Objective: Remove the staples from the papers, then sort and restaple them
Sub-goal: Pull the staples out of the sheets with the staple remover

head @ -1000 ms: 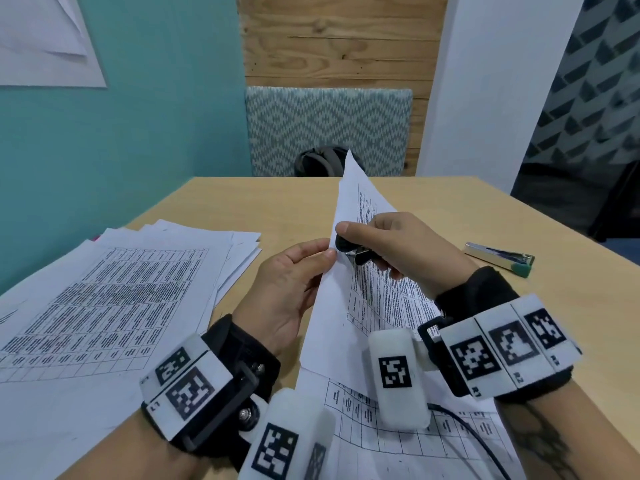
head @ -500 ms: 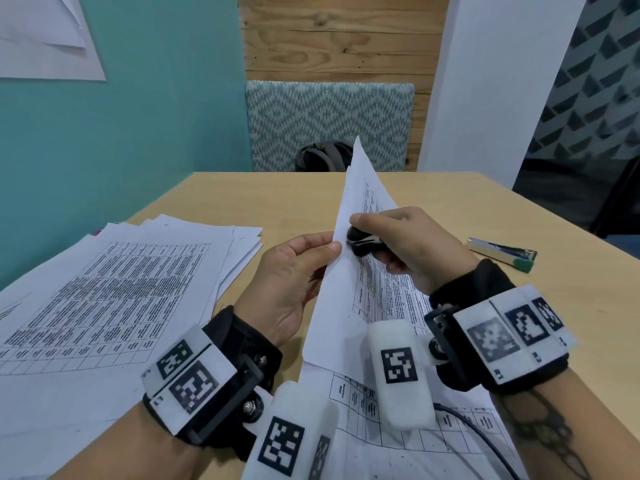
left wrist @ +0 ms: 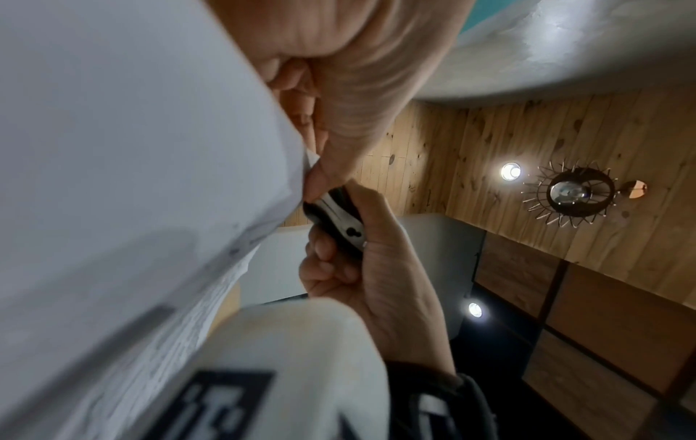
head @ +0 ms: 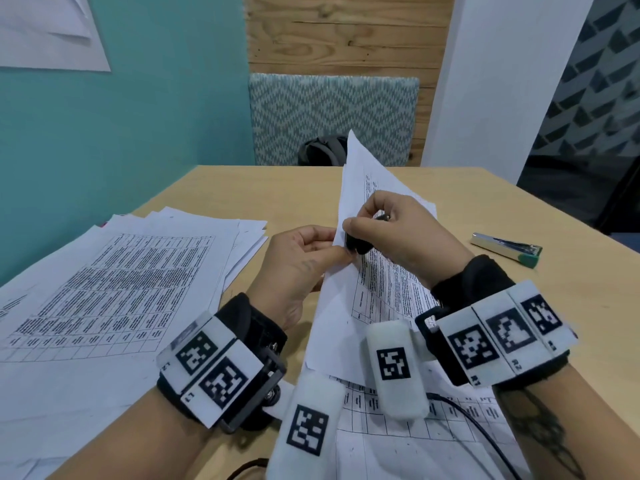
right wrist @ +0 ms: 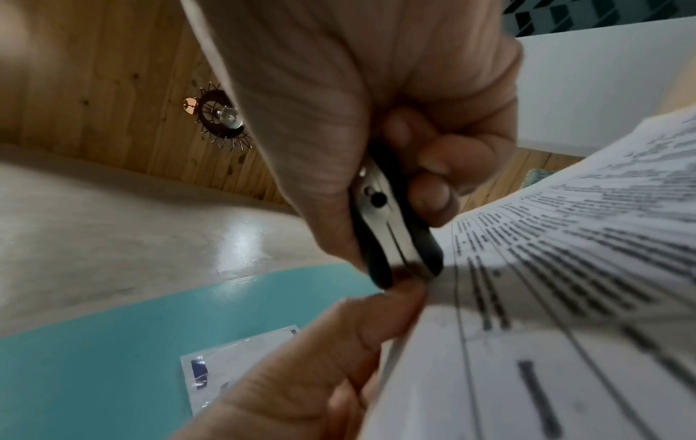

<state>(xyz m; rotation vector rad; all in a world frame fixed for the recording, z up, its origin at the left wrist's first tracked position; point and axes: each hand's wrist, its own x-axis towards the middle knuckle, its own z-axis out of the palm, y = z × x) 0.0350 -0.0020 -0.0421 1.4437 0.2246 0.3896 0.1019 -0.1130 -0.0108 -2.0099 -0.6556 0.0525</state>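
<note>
Above the wooden table (head: 242, 188) a stapled set of printed sheets (head: 346, 317) stands nearly upright. My left hand (head: 337, 247) pinches its left edge between thumb and fingers. My right hand (head: 360, 233) grips a black staple remover (head: 356, 245) with metal jaws, its tip against that same edge beside my left thumb. The right wrist view shows the remover (right wrist: 391, 238) squeezed nearly closed, touching the sheets (right wrist: 565, 297). In the left wrist view the remover (left wrist: 339, 217) sits just below my left thumb (left wrist: 339, 148). The staple itself is hidden.
A spread pile of printed papers (head: 114, 282) covers the table's left side. More sheets (head: 415, 445) lie under my wrists. A silver stapler with a green end (head: 505, 249) lies to the right. A patterned chair (head: 332, 123) with a dark bag (head: 322, 150) stands behind the table.
My left thumb has closed onto the paper edge right beside the remover. The right hand has turned the remover slightly while keeping it on that edge.
</note>
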